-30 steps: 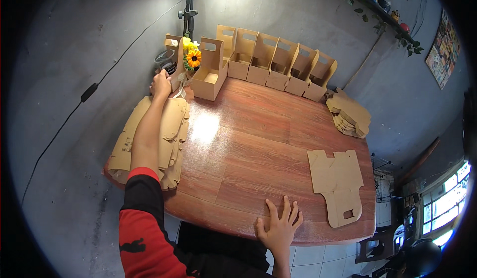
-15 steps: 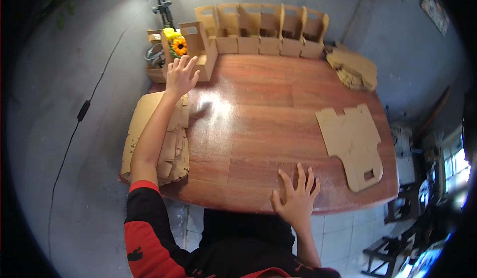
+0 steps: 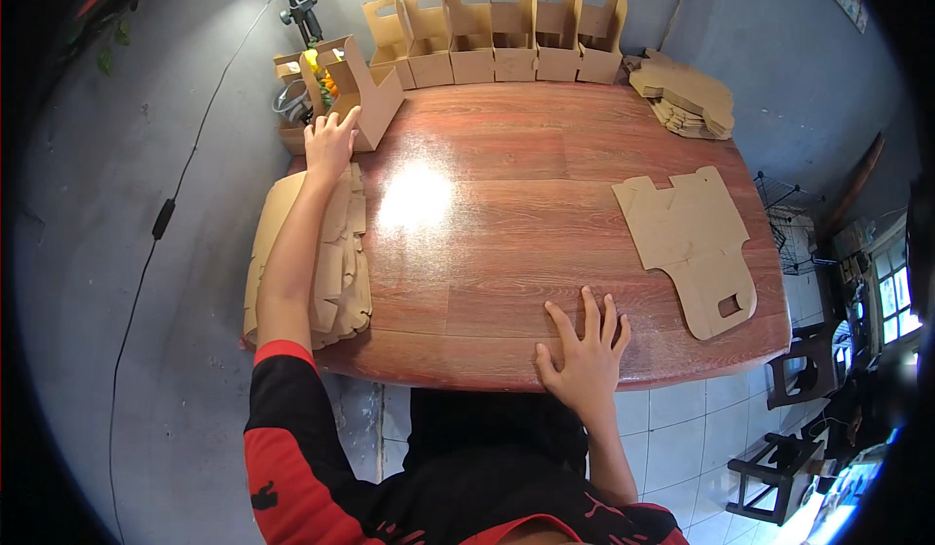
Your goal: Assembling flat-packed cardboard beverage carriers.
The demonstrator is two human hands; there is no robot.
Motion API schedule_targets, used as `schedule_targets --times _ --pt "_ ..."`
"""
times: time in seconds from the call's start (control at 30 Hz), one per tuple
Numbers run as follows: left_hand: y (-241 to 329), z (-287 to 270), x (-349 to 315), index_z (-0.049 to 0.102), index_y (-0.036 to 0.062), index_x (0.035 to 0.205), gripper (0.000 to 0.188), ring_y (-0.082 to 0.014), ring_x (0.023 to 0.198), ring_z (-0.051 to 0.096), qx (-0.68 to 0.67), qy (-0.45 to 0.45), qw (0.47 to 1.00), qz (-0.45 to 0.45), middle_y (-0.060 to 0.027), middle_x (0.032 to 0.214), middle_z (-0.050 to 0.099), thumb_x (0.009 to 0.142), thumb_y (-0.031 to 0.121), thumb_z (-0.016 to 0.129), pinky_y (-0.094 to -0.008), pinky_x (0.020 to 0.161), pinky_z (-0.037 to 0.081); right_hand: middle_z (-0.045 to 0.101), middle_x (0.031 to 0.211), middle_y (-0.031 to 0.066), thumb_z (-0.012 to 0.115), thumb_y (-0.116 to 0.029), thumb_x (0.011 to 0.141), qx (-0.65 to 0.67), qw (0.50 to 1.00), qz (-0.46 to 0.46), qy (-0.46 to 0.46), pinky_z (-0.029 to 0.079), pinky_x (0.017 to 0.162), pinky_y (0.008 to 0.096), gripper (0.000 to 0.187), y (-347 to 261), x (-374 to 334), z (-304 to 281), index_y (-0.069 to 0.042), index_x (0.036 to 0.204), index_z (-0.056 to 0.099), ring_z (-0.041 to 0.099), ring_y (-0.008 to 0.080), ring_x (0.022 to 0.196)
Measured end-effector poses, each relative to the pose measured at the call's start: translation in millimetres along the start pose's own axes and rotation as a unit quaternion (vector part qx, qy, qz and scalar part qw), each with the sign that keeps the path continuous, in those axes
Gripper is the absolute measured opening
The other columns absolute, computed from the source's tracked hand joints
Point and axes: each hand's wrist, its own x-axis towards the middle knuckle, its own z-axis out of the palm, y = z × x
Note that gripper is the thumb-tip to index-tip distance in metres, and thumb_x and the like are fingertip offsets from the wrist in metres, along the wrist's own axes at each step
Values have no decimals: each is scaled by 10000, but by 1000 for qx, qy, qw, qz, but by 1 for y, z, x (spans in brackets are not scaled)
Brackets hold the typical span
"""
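Note:
My left hand reaches to the far left corner of the table, its fingers bent over the near wall of a folded cardboard carrier. The carrier stands upright with a tall back panel. Behind that panel, yellow and orange flowers show only in part. Beneath my left forearm lies a stack of flat cardboard cutouts, partly covered by the arm. My right hand rests on the table near its front edge, fingers spread, holding nothing. To its right lies one flat cardboard blank with a handle slot.
A row of folded cardboard carriers lines the table's back edge. More flat cutouts are piled at the far right corner. The wooden table meets a grey wall, where a black cable hangs at left.
My left hand has come down onto the carrier's near wall and closed on it. The carrier has shifted left, covering more of the flowers. My right hand stays spread on the table.

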Motion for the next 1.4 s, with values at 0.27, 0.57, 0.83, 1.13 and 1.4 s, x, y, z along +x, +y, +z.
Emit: schedule_targets --times 0.27,0.57,0.83,1.13,1.4 --pt "20 -2 9 548 317 1450 511 -254 1134 582 -12 -18 1000 3 -19 1164 649 955 380 654 -501 870 484 403 1552 208 645 -427 855 -6 1000 5 1 190 1164 667 562 1 2 1 -252 1389 618 292 473 1451" --pt "34 -3 16 581 262 1426 505 -302 1164 576 -51 20 998 10 -64 1226 633 929 254 675 -504 930 487 394 1557 211 650 -426 856 -6 1000 7 -4 186 1167 669 560 5 3 -1 -254 1388 618 285 468 1462" --pt "31 -2 27 671 87 1210 284 -337 1103 604 -217 17 976 -16 -118 1154 618 929 94 628 -443 923 538 399 1553 214 655 -433 854 4 1000 9 -2 188 1167 672 565 0 0 -1 -258 1391 617 287 472 1459" --pt "28 -7 26 616 85 1352 480 -364 1249 561 -170 -17 985 7 -154 1351 603 881 148 683 -466 1063 459 409 1545 205 680 -434 842 43 998 17 30 217 1159 657 585 7 1 4 -239 1389 611 316 461 1446" --pt "60 -123 -30 385 35 1547 690 -416 1361 473 -340 -127 920 149 -190 1545 442 957 235 681 -470 1129 408 455 1483 191 711 -372 851 -20 971 152 185 273 1148 637 575 96 -2 -32 -170 1370 570 374 432 1418"
